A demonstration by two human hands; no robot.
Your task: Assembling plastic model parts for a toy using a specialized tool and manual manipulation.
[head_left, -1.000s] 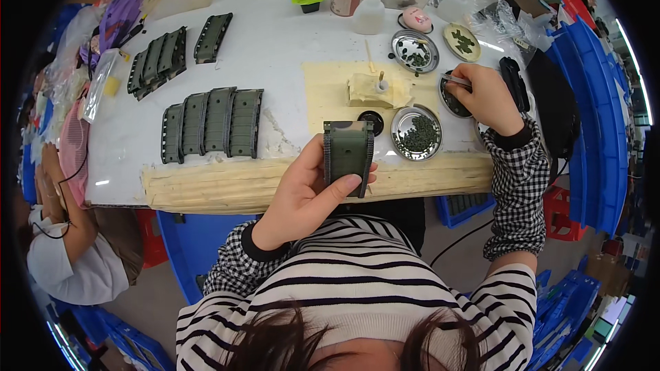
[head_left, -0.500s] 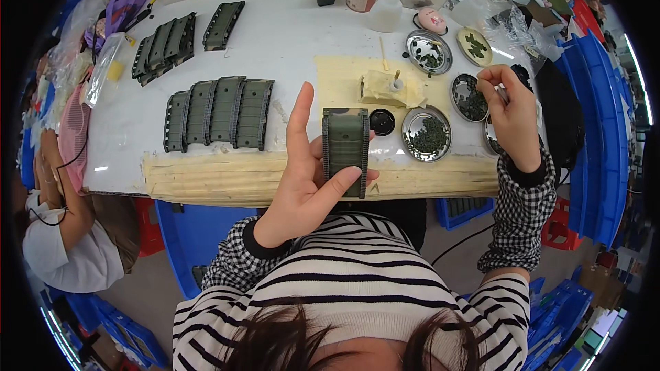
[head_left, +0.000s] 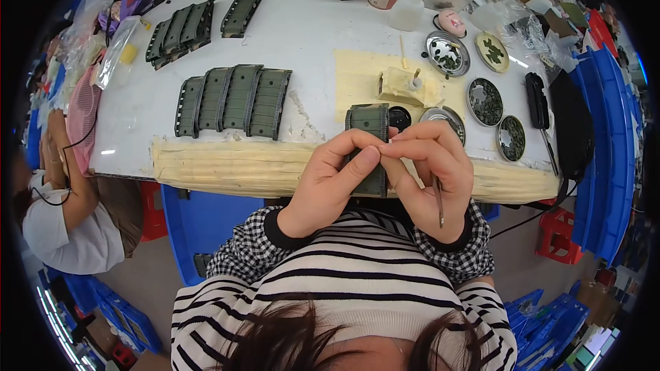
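My left hand point(head_left: 333, 182) is closed around a dark green curved panel point(head_left: 366, 119) with ridged side edges, held upright over the table's front edge. Against it, my right hand point(head_left: 436, 172) pinches with thumb and forefinger, fingertips meeting those of my left hand. Whatever lies between these fingertips is too small to make out. A thin metal tool point(head_left: 440, 203) is tucked in my right hand, pointing down toward the wrist. Just behind the hands are a round black container point(head_left: 399, 118) and a metal dish point(head_left: 454, 118), partly covered by my right hand.
More green panels stand in a row point(head_left: 234, 99) at left, with a stack point(head_left: 181, 33) and a single panel point(head_left: 243, 14) behind. Dishes of small dark green pieces point(head_left: 485, 102) lie at right. A taped block point(head_left: 405, 86) stands mid-table. Someone sits at far left.
My right hand has come from the dishes at right to the panel, where it meets my left hand. My left thumb and forefinger have closed together. The view has shifted slightly.
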